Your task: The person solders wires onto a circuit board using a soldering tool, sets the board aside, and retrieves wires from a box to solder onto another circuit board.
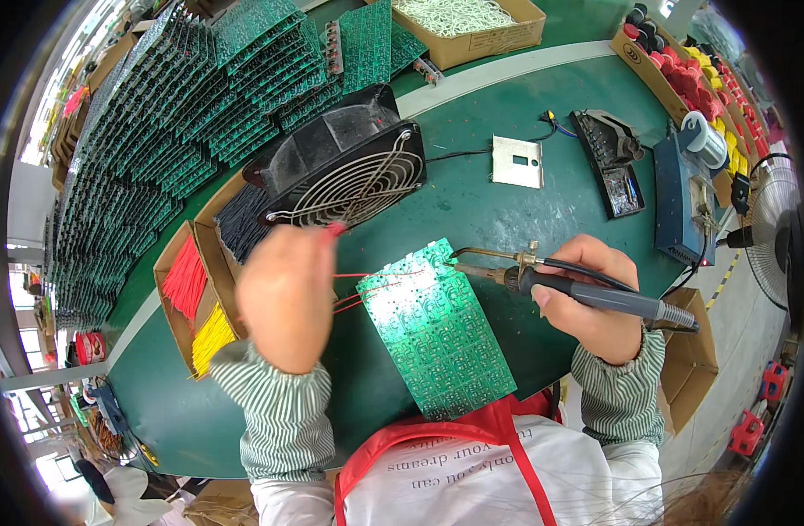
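Note:
A green circuit board panel (446,333) lies on the green table in front of me, its near end against my apron. My right hand (595,289) is wrapped round a soldering iron (586,294) with a thin curved feed tube (481,252) along it. The iron's tip touches or nearly touches the panel's far right corner. My left hand (288,294), smeared by motion, is closed on red wires (336,230) left of the panel. Thin red wires (349,305) run from beside this hand onto the panel's far left part.
A black fan (349,167) with a wire guard stands beyond my left hand. Boxes hold red wires (184,279), yellow wires (213,337) and black wires (241,219). Stacked circuit boards (156,131) fill the far left. A soldering station (682,197) and iron stand (609,162) sit at right.

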Demonstrator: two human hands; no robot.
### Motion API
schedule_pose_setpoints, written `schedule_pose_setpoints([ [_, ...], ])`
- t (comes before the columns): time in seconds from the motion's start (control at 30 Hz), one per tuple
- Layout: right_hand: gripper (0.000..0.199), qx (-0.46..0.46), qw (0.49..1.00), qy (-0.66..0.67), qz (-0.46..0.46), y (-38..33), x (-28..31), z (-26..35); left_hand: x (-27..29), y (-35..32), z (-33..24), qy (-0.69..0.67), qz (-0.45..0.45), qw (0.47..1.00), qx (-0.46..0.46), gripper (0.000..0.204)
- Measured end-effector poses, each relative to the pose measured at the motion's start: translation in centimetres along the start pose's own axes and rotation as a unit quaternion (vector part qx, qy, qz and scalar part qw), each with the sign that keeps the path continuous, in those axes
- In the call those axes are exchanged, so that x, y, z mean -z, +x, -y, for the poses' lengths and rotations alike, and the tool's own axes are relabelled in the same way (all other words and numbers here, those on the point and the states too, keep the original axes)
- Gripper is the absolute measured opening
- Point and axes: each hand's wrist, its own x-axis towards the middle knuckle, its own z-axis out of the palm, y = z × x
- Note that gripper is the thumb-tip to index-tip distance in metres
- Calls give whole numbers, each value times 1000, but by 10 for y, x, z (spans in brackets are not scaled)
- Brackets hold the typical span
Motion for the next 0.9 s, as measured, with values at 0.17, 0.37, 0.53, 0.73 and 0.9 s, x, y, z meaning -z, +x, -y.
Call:
schedule_pose_setpoints([
  [0.17, 16, 26, 1000, -6, -12, -1, 2, -1, -2, 0, -23, -103, 57, 993, -22, 9],
  [0.37, 15, 33, 999, -5, -30, -2, 5, -4, -37, 5, -36, -231, 147, 962, -9, 14],
  [0.53, 16, 32, 999, -22, -19, 0, 7, -5, -44, 5, -34, -244, 156, 957, -2, 16],
  [0.73, 17, 24, 999, -22, -13, 4, 5, -7, -44, 7, -35, -244, 166, 956, 1, 15],
  [0.9, 17, 30, 999, -12, -23, 2, 7, -7, -45, 7, -34, -249, 172, 953, 7, 15],
])
